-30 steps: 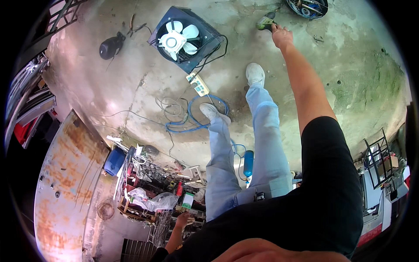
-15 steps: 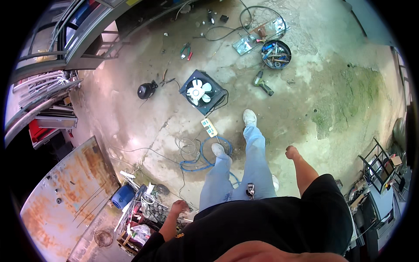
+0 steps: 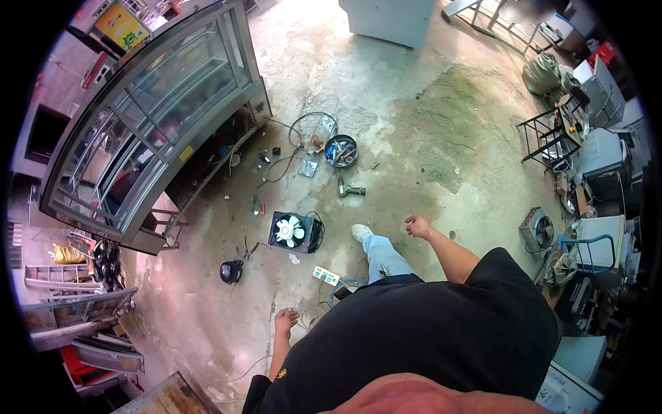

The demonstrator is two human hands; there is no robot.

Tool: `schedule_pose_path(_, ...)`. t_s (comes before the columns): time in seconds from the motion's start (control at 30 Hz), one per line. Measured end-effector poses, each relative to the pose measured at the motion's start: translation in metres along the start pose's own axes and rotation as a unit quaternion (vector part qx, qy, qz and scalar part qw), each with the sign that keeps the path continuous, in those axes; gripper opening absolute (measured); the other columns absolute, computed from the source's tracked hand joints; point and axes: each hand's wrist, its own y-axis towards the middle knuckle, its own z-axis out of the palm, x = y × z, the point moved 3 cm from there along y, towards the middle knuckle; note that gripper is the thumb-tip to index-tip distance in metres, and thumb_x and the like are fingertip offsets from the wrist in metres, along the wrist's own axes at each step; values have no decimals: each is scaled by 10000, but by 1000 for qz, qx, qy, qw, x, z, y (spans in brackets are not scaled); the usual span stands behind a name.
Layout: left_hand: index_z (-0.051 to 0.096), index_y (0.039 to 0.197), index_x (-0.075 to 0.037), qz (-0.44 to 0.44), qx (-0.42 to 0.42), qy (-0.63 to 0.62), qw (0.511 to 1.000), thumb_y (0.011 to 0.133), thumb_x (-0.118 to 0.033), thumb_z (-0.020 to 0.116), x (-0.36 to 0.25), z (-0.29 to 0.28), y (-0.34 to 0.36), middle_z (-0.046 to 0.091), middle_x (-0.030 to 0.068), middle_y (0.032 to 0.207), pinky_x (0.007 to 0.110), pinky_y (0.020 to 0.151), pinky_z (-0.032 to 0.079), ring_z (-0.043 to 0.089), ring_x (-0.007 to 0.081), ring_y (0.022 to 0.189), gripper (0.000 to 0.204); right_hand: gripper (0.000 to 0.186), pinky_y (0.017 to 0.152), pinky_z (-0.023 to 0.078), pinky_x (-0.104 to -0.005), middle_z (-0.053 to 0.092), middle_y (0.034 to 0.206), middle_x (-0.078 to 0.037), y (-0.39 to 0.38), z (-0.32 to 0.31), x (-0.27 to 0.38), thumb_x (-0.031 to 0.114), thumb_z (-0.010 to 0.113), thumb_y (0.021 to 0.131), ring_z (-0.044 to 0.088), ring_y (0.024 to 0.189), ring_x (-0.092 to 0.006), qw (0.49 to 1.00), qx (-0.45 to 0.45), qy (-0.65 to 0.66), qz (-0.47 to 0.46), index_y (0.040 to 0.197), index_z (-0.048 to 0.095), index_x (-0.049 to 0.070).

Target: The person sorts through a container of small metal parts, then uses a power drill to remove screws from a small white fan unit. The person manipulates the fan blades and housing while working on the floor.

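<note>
My left hand (image 3: 285, 320) hangs at my left side, empty, its fingers loosely bent and apart. Farther forward, my right hand (image 3: 417, 226) is held out over the floor, also empty with slack, parted fingers. Neither touches anything. Between and ahead of them a fan unit (image 3: 289, 232) with white blades lies face up on the concrete. A cream power strip (image 3: 326, 276) sits nearer to me, beside coiled blue hose (image 3: 353, 281). Left of the fan stands a black compressor (image 3: 232, 272). A green and black cordless drill (image 3: 351, 188) lies beyond it, below a round pan of tools (image 3: 341, 150).
A large glass display case (image 3: 158, 117) fills the far left. Pliers (image 3: 256, 205) and a loose cable (image 3: 279, 172) lie on the floor. Along the right stand a black metal frame (image 3: 552, 131), a condenser with fan (image 3: 538, 230) and stacked appliances. A grey cabinet (image 3: 389, 21) stands far ahead.
My view has swung right and up, bringing in the whole display case and the grey cabinet. My feet have shifted in a step. Both hands remain empty.
</note>
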Motion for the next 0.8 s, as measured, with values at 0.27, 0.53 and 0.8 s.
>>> schedule_pose_path(0.27, 652, 1067, 33, 36, 58, 176, 982, 993, -201, 558, 103, -66, 23, 722, 158, 941, 341, 740, 523, 695, 216, 881, 263, 243, 556, 544, -345, 711, 811, -103, -176, 9, -238, 170, 655, 859, 681, 645, -220, 941, 114, -260, 185, 993, 716, -23)
schedule_pose_path(0.53, 649, 1079, 51, 108, 79, 358, 924, 988, -203, 571, 12, -47, 12, 722, 156, 934, 337, 745, 526, 693, 214, 868, 281, 314, 606, 550, -392, 724, 820, -126, -211, 14, -243, 270, 567, 923, 676, 665, -250, 951, 60, -168, 253, 900, 738, 8)
schedule_pose_path(0.8, 646, 1090, 70, 164, 133, 453, 866, 983, -204, 584, -107, 106, 17, 722, 154, 928, 334, 749, 529, 691, 211, 854, 301, 446, 743, 546, -438, 705, 703, -167, -134, -91, -115, 449, 626, 862, 699, 744, -326, 990, -122, -66, 5, 711, 750, 48)
